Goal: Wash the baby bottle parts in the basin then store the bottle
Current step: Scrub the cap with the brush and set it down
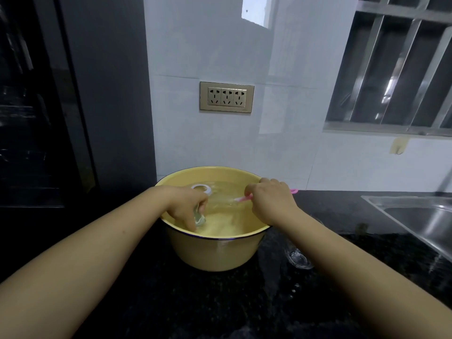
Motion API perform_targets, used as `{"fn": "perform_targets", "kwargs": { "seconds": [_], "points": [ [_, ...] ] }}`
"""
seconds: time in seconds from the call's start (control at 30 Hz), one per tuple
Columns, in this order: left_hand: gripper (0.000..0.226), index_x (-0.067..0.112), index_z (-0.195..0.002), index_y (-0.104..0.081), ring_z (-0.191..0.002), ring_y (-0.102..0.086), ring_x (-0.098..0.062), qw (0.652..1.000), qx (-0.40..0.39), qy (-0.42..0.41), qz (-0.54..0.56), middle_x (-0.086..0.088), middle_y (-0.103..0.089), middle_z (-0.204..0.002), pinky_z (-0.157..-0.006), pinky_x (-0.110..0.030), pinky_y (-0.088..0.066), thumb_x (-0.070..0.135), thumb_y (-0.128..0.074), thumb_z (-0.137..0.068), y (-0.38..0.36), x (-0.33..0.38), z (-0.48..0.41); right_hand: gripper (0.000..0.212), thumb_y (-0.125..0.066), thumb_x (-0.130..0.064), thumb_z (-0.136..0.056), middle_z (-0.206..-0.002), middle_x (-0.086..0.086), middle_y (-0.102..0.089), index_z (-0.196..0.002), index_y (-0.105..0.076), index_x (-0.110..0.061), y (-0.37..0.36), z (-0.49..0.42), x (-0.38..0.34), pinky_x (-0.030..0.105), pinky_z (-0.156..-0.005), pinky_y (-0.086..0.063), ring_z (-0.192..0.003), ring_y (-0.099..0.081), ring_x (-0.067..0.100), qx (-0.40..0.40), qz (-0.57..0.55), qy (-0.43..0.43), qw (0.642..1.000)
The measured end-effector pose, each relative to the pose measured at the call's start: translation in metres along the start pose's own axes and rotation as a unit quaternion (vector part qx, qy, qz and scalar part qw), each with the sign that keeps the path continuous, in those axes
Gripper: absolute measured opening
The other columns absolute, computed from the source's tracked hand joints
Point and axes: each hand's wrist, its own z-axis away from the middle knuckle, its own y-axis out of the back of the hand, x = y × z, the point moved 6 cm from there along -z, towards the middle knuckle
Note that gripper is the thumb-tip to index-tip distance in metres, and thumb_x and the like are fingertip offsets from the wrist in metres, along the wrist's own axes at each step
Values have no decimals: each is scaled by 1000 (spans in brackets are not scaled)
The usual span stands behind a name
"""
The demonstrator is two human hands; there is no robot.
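A yellow basin [215, 250] filled with water stands on the black counter [195, 302]. The left hand [186, 204] grips a clear bottle [199, 217], partly submerged. The right hand [271, 199] pinches a pink brush [244, 198] above the water, its end pointing toward the bottle; whether they touch cannot be told. A white ring [201, 187] floats near the far rim. A clear glass item [299, 259] – type indistinct – sits just beside the basin.

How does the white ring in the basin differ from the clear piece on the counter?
The white ring is opaque; the clear piece is see-through. The ring lies in the water of the basin; the clear piece stands outside it on the black counter. The ring shows beside the left hand; the clear piece is partly hidden under the right forearm. Neither is in a grip.
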Motion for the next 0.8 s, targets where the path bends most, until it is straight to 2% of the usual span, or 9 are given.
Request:
{"fn": "perform_targets", "kwargs": {
  "seconds": [0.2,0.33,0.4,0.5,0.57,0.63,0.7,0.73,0.8],
  "points": [
    [48,20,-121,-39,-92,-46,-21,998,-30,31,-49,-2,-49,-117,-75,-28,-39,33,-63,-83,-15,-2,-3,33,-44,-9,-89,-111,10,-58,-115,-62,-18,1,1,-1,35,-81,-37,-103,-54,32,0,0,2,1000],
    [59,17,-135,-37,-115,-50,-23,999,-20,33,-26,0,-49,-131,-89,-28,-41,31,-63,-84,-16,-1,-3,31,-44,-12,-92,-109,8,-57,-115,-63,-22,6,1,-3,33,-75,-30,-100,-54,31,20,-1,26,999],
    [58,15,-134,-39,-112,-52,-23,998,-12,50,-23,-2,-52,-125,-89,-30,-44,32,-62,-83,-15,-2,-4,33,-44,-14,-93,-109,7,-55,-117,-63,-26,10,0,-6,32,-74,-27,-101,-53,30,22,-6,47,999],
    [52,11,-126,-45,-93,-52,-20,997,9,69,-28,0,-52,-104,-76,-28,-45,32,-63,-82,-13,-5,-7,40,-46,-12,-91,-110,5,-54,-123,-59,-31,20,2,-9,30,-74,-24,-102,-53,28,33,-2,83,996],
    [54,9,-128,-45,-89,-51,-20,997,25,69,-25,-1,-52,-101,-73,-27,-43,32,-63,-83,-11,-5,-7,42,-47,-12,-91,-109,3,-53,-125,-58,-35,27,4,-8,29,-73,-23,-99,-54,27,40,12,105,994],
    [58,10,-132,-43,-91,-50,-20,997,32,68,-21,-3,-54,-108,-76,-27,-43,34,-64,-83,-10,-5,-7,44,-50,-11,-89,-105,1,-54,-123,-59,-38,34,7,-8,28,-71,-21,-83,-51,25,54,34,128,990],
    [62,12,-137,-38,-96,-50,-21,997,38,64,-14,-3,-53,-114,-79,-27,-43,33,-64,-84,-10,-5,-6,44,-68,-10,-79,-85,-1,-54,-109,-68,-42,40,10,-9,27,-65,-24,-61,-36,20,84,60,166,981],
    [66,15,-141,-34,-102,-50,-22,997,44,60,-9,-3,-52,-119,-82,-27,-42,31,-64,-84,-10,-5,-6,46,-79,-10,-68,-71,-3,-47,-98,-72,-43,41,10,-11,26,-60,-25,-54,-30,18,94,67,186,976],
    [73,19,-144,-29,-118,-48,-23,997,53,48,8,-2,-48,-132,-91,-27,-41,26,-66,-82,-9,-4,-5,46,-86,-10,-58,-64,-6,-31,-88,-75,-43,41,12,-14,25,-53,-25,-47,-27,17,102,70,230,965]
  ]
}}
